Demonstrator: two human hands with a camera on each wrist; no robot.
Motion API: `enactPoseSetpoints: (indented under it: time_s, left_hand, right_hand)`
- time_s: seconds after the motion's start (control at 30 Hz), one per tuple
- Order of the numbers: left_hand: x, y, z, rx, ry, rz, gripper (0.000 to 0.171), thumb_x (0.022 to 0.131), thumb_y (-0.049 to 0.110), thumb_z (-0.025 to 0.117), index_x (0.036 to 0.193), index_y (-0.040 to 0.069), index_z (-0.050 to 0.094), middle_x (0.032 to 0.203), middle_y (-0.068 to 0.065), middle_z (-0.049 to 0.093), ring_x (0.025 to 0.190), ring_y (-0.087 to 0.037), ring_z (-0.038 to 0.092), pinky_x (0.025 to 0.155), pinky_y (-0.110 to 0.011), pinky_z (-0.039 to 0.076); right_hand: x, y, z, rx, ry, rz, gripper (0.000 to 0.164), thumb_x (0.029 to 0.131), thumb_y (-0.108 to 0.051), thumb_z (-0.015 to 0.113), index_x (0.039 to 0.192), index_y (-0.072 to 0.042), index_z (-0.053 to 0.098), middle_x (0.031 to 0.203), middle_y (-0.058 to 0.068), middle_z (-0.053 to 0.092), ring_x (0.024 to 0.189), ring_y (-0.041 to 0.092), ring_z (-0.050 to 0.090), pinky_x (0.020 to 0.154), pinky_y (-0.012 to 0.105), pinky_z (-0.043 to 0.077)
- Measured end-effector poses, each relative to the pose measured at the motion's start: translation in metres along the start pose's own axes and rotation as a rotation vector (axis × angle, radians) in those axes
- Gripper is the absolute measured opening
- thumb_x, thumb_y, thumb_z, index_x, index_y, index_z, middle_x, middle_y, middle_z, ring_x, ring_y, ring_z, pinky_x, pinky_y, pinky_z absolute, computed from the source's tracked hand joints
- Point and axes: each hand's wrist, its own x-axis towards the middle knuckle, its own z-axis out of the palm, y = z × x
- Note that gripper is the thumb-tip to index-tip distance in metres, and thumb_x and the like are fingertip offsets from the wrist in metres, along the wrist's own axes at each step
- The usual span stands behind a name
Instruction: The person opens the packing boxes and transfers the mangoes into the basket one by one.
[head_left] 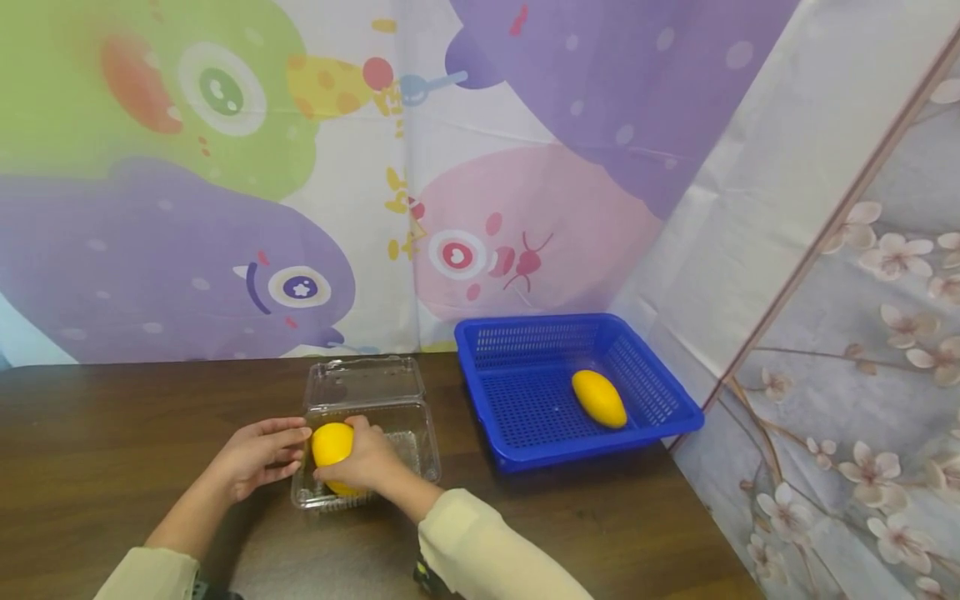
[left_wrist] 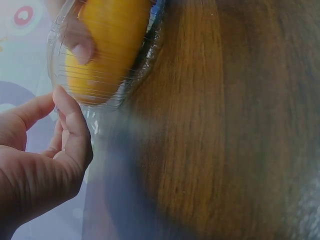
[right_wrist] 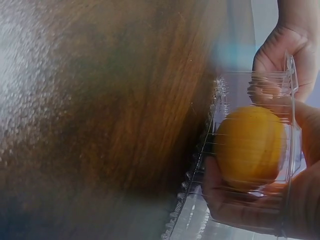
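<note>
A clear plastic clamshell box [head_left: 431,440] stands on the table with its lid [head_left: 365,384] folded back. My right hand [head_left: 369,460] reaches into it and grips a yellow mango [head_left: 331,444] at the box's left side. Seen through the box wall in the right wrist view, the mango [right_wrist: 250,145] has my fingers around it. My left hand [head_left: 258,460] is at the box's left edge. In the left wrist view the thumb and a finger of that hand [left_wrist: 52,160] pinch the box rim.
A blue plastic basket [head_left: 491,442] stands to the right of the box, with another yellow mango [head_left: 598,398] lying in it. Behind the brown wooden table [head_left: 112,417] hangs a cartoon-printed cloth [head_left: 375,317]. A flower-patterned panel [head_left: 862,417] rises along the right side.
</note>
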Motion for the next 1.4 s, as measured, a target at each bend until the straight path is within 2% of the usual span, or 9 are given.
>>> enactPoseSetpoints:
  time_s: [0.4,0.8,1.4]
  left_hand:
    - [0.001,0.0,-0.001,-0.005,-0.014,0.009,0.062,0.091,0.024,0.06,0.137,-0.008,0.032,0.088,0.01,0.062,0.074,-0.007,0.059,0.068,-0.02,0.057]
    - [-0.001,0.001,0.0,-0.01,-0.009,0.001,0.061,0.091,0.025,0.061,0.136,-0.007,0.034,0.089,0.009,0.062,0.074,-0.007,0.06,0.068,-0.021,0.057]
    - [0.001,0.001,0.001,-0.006,-0.014,0.008,0.059,0.091,0.024,0.062,0.134,-0.007,0.036,0.091,0.01,0.061,0.074,-0.007,0.059,0.069,-0.021,0.057]
  right_hand:
    - [0.001,0.007,-0.006,-0.001,-0.018,-0.015,0.077,0.064,-0.036,0.084,0.129,-0.019,0.047,0.105,0.005,0.056,0.084,0.017,0.055,0.069,0.029,0.05]
    - [0.0,0.003,-0.024,0.003,-0.024,-0.052,0.078,0.066,-0.035,0.082,0.132,-0.019,0.045,0.112,0.005,0.055,0.089,0.017,0.055,0.07,0.031,0.05]
    - [-0.002,-0.003,-0.046,-0.012,0.026,-0.095,0.079,0.065,-0.036,0.083,0.132,-0.019,0.045,0.113,0.005,0.056,0.091,0.017,0.056,0.073,0.028,0.049]
